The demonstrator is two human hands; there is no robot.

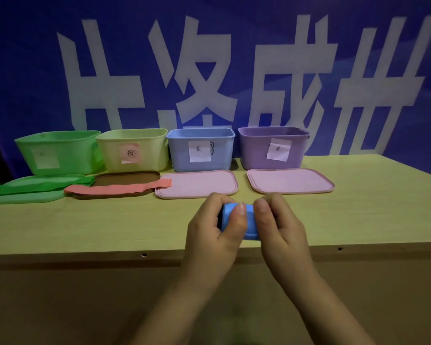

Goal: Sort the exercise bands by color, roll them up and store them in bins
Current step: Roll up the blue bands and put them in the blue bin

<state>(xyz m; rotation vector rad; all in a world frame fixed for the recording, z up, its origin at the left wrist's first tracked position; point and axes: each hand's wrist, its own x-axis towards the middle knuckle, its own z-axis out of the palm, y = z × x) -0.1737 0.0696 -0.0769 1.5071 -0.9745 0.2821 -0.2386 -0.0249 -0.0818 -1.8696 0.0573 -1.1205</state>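
Blue band [237, 221] is rolled into a compact wad, held above the near edge of the table [358, 220]. Left hand [210, 235] grips it, thumb across the front; right hand [281, 227] has curled fingers closed on its other end. Rolling looks nearly finished; drop into the blue bin [200, 149] not yet done. Green band [39, 185] and pink band [117, 189] lie flat, unrolled, on the lids in front of the green bin [60, 151] and yellow bin [133, 149]. Purple bin [274, 148]: no purple band visible. Bin interiors hidden from here; labels too blurred to read.
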